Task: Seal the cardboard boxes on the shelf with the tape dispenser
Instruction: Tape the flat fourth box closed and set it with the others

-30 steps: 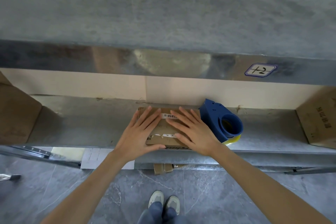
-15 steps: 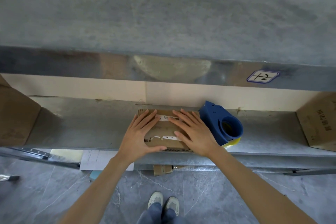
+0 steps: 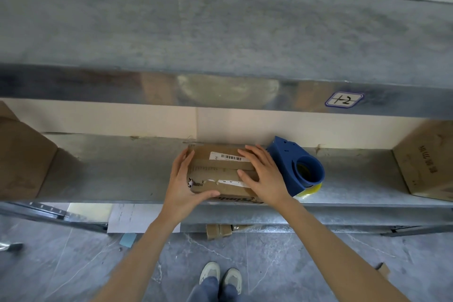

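A small flat cardboard box (image 3: 218,169) with a barcode label lies on the metal shelf (image 3: 117,174) at the middle. My left hand (image 3: 182,184) lies along the box's left edge, fingers straight and thumb across the near side. My right hand (image 3: 263,175) presses flat on the box's right half with fingers spread. A blue tape dispenser (image 3: 295,167) holding a yellowish roll stands on the shelf just right of the box, close to my right hand and untouched.
A large cardboard box (image 3: 23,162) stands at the shelf's left end and another (image 3: 426,162) at the right end. An upper shelf (image 3: 220,32) hangs over the work area. Cardboard scraps (image 3: 218,231) and papers (image 3: 132,218) lie on the floor below.
My left hand has slid from the box's top to its left edge, uncovering the middle of the top. My right hand stays flat on the right half.
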Available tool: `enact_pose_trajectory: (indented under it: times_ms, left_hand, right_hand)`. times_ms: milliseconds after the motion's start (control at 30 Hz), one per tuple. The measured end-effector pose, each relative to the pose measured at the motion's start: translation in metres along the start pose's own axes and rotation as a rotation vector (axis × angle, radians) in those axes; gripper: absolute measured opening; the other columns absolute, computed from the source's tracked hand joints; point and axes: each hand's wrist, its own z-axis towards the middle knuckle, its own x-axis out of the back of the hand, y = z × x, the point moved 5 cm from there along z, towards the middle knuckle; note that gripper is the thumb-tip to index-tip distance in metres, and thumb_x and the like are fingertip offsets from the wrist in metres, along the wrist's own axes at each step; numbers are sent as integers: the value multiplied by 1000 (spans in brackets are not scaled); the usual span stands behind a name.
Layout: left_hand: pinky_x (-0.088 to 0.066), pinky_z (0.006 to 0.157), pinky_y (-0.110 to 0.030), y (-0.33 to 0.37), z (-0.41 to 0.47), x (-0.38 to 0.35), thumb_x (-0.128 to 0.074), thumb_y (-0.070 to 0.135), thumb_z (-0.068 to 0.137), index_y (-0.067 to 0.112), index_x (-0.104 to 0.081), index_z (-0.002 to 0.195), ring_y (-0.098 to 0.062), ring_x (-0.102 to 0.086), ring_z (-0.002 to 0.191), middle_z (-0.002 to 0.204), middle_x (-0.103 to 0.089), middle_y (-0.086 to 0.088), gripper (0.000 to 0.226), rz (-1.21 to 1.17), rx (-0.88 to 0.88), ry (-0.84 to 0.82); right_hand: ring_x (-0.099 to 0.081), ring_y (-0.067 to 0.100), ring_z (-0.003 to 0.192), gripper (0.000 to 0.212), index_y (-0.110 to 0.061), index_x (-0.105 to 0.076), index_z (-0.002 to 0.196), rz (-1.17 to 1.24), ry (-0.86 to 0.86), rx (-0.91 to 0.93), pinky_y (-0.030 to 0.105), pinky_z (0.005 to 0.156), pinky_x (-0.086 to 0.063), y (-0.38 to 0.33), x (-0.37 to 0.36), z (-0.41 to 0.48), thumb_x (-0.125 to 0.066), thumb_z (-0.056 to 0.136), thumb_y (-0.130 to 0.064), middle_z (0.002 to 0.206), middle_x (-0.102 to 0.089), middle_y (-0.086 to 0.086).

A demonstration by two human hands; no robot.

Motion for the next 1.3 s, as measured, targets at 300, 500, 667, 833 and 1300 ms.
enact_pose_trajectory:
  times_ms: [300,500,667,833,1300]
  left_hand:
    - [-37,98,-8,-18,7,38,-91,39,64,23,-49,139,1,-49,119,134,-48,6,88,-14,38,97]
    - [-40,105,-26,-14,5,40,-89,35,69,19,-50,137,-7,-48,124,137,-44,5,80,34,-2,93]
    - [-41,106,-30,-7,-6,38,-85,32,76,18,-54,134,-12,-45,127,139,-45,6,67,158,-13,179]
    - [-43,100,-46,11,-18,34,-76,41,83,17,-55,135,-27,-49,126,141,-51,-1,60,510,23,260]
    - [-41,104,-43,86,-46,-25,-30,66,93,14,-49,145,-28,-50,130,146,-52,-7,76,995,61,369]
  right_hand:
    - [-38,19,132,55,-39,-53,138,-9,0,-50,46,110,-37,-18,-8,1,-36,91,-60,143,-39,-7]
    - [-38,13,131,47,-38,-47,141,-32,-102,9,38,95,-51,-18,0,-1,-56,96,-45,143,-34,-9]
    - [-41,13,128,47,-36,-46,142,-106,-155,57,36,93,-51,-22,7,2,-54,97,-47,142,-35,-8]
    - [-40,17,132,45,-32,-46,144,-158,-178,140,36,102,-45,-29,24,12,-49,100,-44,149,-36,-5]
    - [-34,27,139,57,-32,-25,155,-405,-163,176,39,109,-36,21,80,-10,-35,102,-51,152,-37,4]
